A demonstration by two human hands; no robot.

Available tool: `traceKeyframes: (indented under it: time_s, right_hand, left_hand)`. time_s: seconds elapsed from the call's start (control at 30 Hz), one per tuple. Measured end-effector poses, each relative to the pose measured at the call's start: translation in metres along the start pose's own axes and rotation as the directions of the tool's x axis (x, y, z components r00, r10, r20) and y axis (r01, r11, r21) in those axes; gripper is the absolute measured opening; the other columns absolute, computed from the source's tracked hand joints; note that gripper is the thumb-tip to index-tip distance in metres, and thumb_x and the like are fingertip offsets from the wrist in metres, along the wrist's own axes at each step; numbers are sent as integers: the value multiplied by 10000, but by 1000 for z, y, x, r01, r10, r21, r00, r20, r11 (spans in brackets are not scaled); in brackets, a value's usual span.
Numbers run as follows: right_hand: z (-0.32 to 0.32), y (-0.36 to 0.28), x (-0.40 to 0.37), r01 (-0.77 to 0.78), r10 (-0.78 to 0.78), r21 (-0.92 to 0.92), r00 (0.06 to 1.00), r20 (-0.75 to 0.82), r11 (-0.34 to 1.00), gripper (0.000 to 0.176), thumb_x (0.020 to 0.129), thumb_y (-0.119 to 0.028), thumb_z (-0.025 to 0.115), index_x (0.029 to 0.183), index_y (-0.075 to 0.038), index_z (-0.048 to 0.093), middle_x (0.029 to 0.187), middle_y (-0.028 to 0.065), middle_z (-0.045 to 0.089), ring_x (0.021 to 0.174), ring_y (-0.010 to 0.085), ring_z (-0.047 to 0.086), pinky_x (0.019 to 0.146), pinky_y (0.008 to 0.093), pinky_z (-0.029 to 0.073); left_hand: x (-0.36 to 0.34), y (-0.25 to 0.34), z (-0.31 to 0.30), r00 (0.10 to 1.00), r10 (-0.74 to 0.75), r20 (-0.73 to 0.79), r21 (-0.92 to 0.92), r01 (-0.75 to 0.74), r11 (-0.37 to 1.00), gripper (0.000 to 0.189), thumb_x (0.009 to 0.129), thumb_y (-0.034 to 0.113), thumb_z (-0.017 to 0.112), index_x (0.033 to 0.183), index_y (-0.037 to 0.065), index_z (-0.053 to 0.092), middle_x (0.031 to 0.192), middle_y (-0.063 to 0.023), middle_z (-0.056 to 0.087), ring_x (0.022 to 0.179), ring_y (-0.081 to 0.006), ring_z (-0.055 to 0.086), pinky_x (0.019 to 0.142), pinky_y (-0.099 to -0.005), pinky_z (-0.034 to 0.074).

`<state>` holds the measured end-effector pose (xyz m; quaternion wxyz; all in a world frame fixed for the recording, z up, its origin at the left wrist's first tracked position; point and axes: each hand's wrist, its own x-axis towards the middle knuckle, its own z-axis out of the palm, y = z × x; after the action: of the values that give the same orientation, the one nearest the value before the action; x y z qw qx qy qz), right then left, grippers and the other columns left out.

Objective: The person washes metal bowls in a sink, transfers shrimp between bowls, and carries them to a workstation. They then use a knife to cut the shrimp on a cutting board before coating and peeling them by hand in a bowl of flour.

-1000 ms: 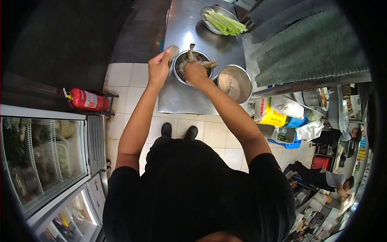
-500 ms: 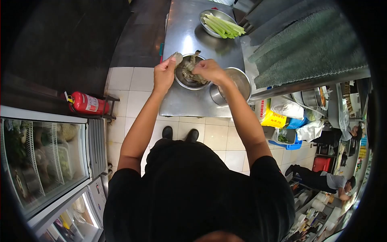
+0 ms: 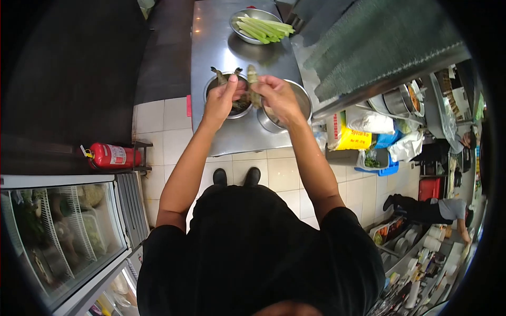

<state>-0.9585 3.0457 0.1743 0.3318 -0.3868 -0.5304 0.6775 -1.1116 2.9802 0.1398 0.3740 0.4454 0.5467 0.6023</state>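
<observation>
My right hand (image 3: 278, 99) is closed on a grey shrimp (image 3: 253, 87), held upright between the two metal bowls. Over the left metal bowl (image 3: 208, 87) is my left hand (image 3: 224, 100), its thumb raised and its fingers apart, with nothing visibly held in it. More shrimp (image 3: 220, 77) lie in that bowl, their dark tails sticking up past the rim. A deeper metal pot (image 3: 304, 100) stands to the right, partly under my right hand and wrist.
A bowl of cut green stalks (image 3: 262, 27) sits at the steel table's (image 3: 211, 39) far end. At left are a fire extinguisher (image 3: 113, 156) and a glass-door fridge (image 3: 58, 226). Bags (image 3: 358, 137) stand at right; a person (image 3: 432, 209) is farther off.
My right hand has come up out of the bowl with a shrimp. My left hand no longer shows the pale piece it held. The view has shifted, moving the table leftward.
</observation>
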Motion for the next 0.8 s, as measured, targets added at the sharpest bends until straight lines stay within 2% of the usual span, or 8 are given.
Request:
traceKeyframes:
  time_s: [0.07,0.17,0.27,0.33,0.4,0.53,0.6,0.8]
  right_hand:
    - [-2,7,1,78,-75,-72,996,41,994,193,850,-107,655,1018,-16,631,778,-34,606,590,16,485,500,171,358]
    - [-12,10,3,143,-121,-147,982,147,979,258,854,-92,652,1081,27,615,773,-25,611,647,50,537,577,195,427]
    - [-48,4,4,218,-221,-482,974,50,849,272,830,-154,673,998,59,657,772,55,658,671,97,589,620,246,459]
    - [-60,2,5,142,-93,-683,990,108,716,249,816,-156,653,945,56,667,820,121,690,656,166,614,649,303,488]
    - [-66,19,15,104,230,-964,959,162,246,218,728,-129,681,898,5,701,854,169,695,754,257,663,725,329,517]
    - [-80,43,15,177,266,-984,951,161,-37,236,680,-135,673,868,5,705,917,237,664,853,357,658,784,399,519]
    - [-81,39,10,32,209,-976,978,-14,-216,223,699,-119,647,863,22,701,935,233,665,915,355,656,790,416,522]
    - [-69,49,6,16,124,-988,992,-3,-151,163,745,-83,613,852,14,689,920,247,664,889,372,658,783,424,531]
  left_hand:
    - [-3,12,14,963,-167,213,-482,252,839,476,962,411,497,1126,-24,596,939,-61,642,862,-136,609,805,-300,496]
    - [-5,-1,22,960,-209,186,-548,278,789,432,961,388,508,1111,-8,592,919,-80,649,814,-137,622,757,-277,517]
    - [-7,-15,11,958,-262,120,-569,283,772,382,965,351,513,1079,-4,598,929,-86,652,807,-137,624,717,-270,530]
    - [-11,-16,1,962,-250,111,-653,260,712,360,960,333,529,1061,-3,608,912,-80,653,802,-135,623,713,-270,525]
    - [-13,-15,-8,967,-231,106,-648,243,722,330,953,297,548,1081,-1,608,943,-80,662,822,-135,624,715,-262,512]
    - [-16,-16,-21,980,-199,18,-546,177,819,324,947,242,563,1155,-5,594,1027,-86,669,873,-128,623,752,-233,478]
    - [-20,-15,-23,983,-176,-46,-539,124,833,329,943,223,573,1170,-15,593,1020,-79,672,886,-118,617,784,-227,473]
    - [-30,-26,-19,994,-98,-54,-524,55,850,305,933,181,590,1150,-33,607,1022,-83,673,878,-100,607,820,-228,473]
